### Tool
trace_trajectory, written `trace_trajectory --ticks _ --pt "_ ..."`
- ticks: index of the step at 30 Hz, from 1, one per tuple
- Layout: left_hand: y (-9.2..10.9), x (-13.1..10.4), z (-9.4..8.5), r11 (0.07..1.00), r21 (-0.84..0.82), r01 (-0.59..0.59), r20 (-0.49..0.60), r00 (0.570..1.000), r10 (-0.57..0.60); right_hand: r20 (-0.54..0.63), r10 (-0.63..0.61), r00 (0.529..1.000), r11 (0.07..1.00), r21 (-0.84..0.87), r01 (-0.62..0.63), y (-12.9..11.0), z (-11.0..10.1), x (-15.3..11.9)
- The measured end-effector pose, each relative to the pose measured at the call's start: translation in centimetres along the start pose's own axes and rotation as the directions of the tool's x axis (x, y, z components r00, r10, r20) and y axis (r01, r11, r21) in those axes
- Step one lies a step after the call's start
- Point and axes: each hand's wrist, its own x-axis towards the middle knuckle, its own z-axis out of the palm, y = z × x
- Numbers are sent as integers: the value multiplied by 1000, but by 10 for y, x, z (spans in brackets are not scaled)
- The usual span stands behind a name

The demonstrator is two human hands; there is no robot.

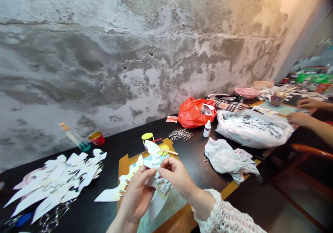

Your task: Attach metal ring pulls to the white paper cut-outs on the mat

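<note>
Between my two hands is a white cut-out strip with small metal pieces along it, hanging down over the work mat. My left hand pinches the strip's left side, thumb toward the middle. From the other side my right hand is closed, thumb and forefinger together at the strip's edge beside a metal ring. Part of the strip is hidden behind the fingers. Another white strip with rings and yellowish smears lies left of my left hand. Beyond the hands are a yellow lid and a wooden stick.
White cut-out pieces are heaped at left, near a red tin and a brush. Metal rings, a small white bottle, a red bag, a cloth and a white bag lie right. Another person's hands work far right.
</note>
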Motion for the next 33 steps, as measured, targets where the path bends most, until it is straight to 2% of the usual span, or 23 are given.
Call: trace_trajectory --ticks 6,11,17,21,27,30,33 --pt "1 2 0 999 -34 10 -2 1000 -10 -11 32 999 998 60 -31 2 1 3" --pt "-4 8 2 999 -33 22 -2 1000 -22 -62 119 991 982 155 -108 3 1 5" --pt "-7 17 0 992 -117 48 -109 992 -61 -123 200 972 960 223 -170 5 -3 11" --pt "-11 20 -1 980 -186 75 -122 988 -99 -146 233 961 954 224 -197 10 -5 15" --pt "-24 26 -6 992 124 -3 0 1000 3 -135 177 975 974 167 -153 17 -11 16" --pt "-27 30 -9 988 150 -41 -32 998 46 -70 184 981 974 147 -172 18 -17 14" --pt "-28 31 -11 989 136 -49 -42 998 55 -63 203 977 966 174 -189 17 -21 12"
